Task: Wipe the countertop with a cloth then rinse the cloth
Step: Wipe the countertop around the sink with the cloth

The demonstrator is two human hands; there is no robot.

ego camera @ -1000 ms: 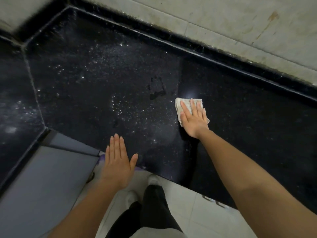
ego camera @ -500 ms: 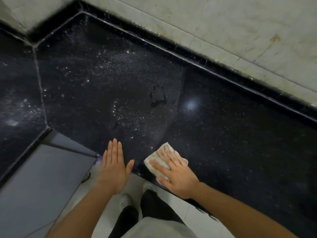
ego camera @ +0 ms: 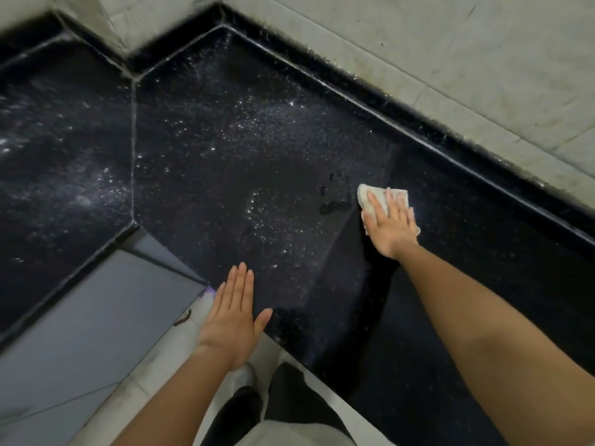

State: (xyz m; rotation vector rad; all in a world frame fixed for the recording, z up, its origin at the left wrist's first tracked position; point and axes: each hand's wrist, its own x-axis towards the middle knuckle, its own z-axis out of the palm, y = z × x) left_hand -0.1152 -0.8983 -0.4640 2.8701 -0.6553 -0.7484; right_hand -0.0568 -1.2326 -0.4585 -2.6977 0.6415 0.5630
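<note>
Nearest, the left hand (ego camera: 231, 320) lies flat on the front edge of the black granite countertop (ego camera: 225, 149), fingers straight and together, holding nothing; the stone there is beaded with water, so a palm that takes weight could skid off the edge. Farther out, the right hand (ego camera: 391, 223) presses flat on the folded pale cloth (ego camera: 368, 194), fingers straight and a little spread; the cloth lies about midway to the back, just right of some dark wet smears (ego camera: 335, 202). It is pinned rather than gripped, so on a quick stroke it could bunch or slip from under the fingers; so small a pad may also only push droplets about and leave streaks. No tap or sink shows, so where the rinse happens cannot be told. Below the edge are grey floor tiles (ego camera: 80, 333) and a pale shoe (ego camera: 246, 375); the stone is polished and speckled, darker to the right of the cloth and droplet-strewn to its left; a pale seam (ego camera: 132, 156) crosses it at the corner; a low black upstand (ego camera: 418, 115) lines the back; beyond rise stained pale wall tiles (ego camera: 450, 59).
</note>
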